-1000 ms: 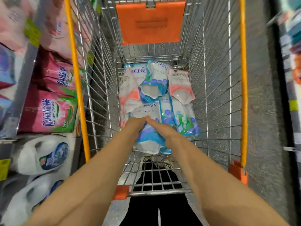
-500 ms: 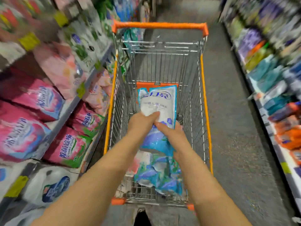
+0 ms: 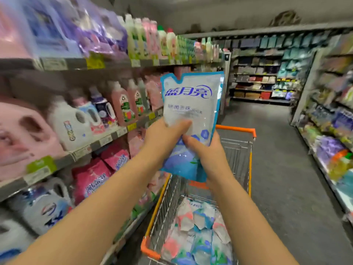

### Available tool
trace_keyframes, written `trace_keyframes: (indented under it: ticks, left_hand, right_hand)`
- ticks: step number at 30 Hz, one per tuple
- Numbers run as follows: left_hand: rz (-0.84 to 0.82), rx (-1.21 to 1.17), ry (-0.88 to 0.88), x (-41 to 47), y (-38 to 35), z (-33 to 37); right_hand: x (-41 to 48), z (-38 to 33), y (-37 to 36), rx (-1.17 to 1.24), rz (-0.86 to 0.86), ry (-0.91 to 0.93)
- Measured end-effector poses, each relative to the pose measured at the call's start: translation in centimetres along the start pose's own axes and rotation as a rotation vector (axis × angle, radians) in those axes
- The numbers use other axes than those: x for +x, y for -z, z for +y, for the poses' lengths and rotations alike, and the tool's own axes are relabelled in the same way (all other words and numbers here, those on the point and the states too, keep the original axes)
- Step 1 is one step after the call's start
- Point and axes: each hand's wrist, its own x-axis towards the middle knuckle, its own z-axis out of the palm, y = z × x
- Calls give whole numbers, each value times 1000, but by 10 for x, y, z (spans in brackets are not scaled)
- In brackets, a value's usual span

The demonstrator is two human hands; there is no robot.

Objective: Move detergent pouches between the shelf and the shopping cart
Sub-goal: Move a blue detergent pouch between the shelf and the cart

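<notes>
Blue and white, the pouch [image 3: 188, 119] stands upright in the air above the cart [image 3: 236, 131], its long axis running near vertical with a slight lean of the top to the right. The notched top edge points up toward the ceiling and the blue bottom seam hangs down toward the cart's basket. Its printed face, with large blue characters, is turned toward the camera.

In the head view, both hands grip the pouch around its lower half. The left hand [image 3: 164, 136] wraps the left edge, its fingers [image 3: 183, 125] curled across the front of the white panel. The right hand [image 3: 207, 150] closes on the right edge from just below, thumb laid over the blue part of the face. The two hands nearly touch at the middle of the pouch.

The pouch is held level with the middle shelf [image 3: 107, 138] on the left, near it but not touching, in front of a row of pink bottles [image 3: 124, 104]. White jugs [image 3: 72, 127] stand farther left on the same shelf, and pink bags [image 3: 91, 178] lie on the tier below.

Down in the cart, more pouches [image 3: 198, 234] lie in a loose heap, some blue, some coral. Orange trim [image 3: 150, 251] runs along the cart's rim.
</notes>
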Motion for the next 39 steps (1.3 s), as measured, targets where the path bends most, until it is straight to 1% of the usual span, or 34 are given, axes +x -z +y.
trace_keyframes:
  ticks: [3, 6, 10, 13, 14, 15, 19, 22, 26, 28, 31, 33, 39]
  left_hand:
    - [77, 21, -153, -9, 49, 45]
    - [186, 85, -258, -22, 109, 88]
    - [277, 127, -334, -49, 201, 131]
    - [385, 261, -341, -72, 275, 153]
    - [439, 327, -350, -84, 309, 163]
    - [456, 387, -361, -89, 333, 169]
    - [527, 542, -326, -119, 424, 188]
    - [578, 573, -268, -143, 487, 191]
    - [680, 686, -193, -158, 557, 185]
    - [712, 705, -142, -158, 589, 182]
    - [692, 702, -44, -151, 630, 177]
    - [687, 713, -13, -138, 655, 174]
    - [705, 681, -18, -76, 709, 171]
  right_hand:
    - [-12, -41, -48, -4, -125, 104]
    - [-23, -72, -105, 38, -249, 184]
    - [-43, -95, -196, 139, -478, 239]
    - [-63, -104, -268, 182, -628, 269]
    - [-75, -104, -304, 221, -688, 280]
    - [-81, -105, -326, 245, -717, 282]
    - [-112, -106, -414, 335, -818, 299]
    - [-136, -98, -481, 354, -898, 327]
    - [-155, -78, -555, 412, -985, 263]
    - [-157, -68, -589, 437, -1045, 238]
    - [-148, -58, -635, 439, -1118, 246]
    - [-133, -52, -667, 431, -1165, 260]
    - [-76, -41, -753, 440, -1241, 282]
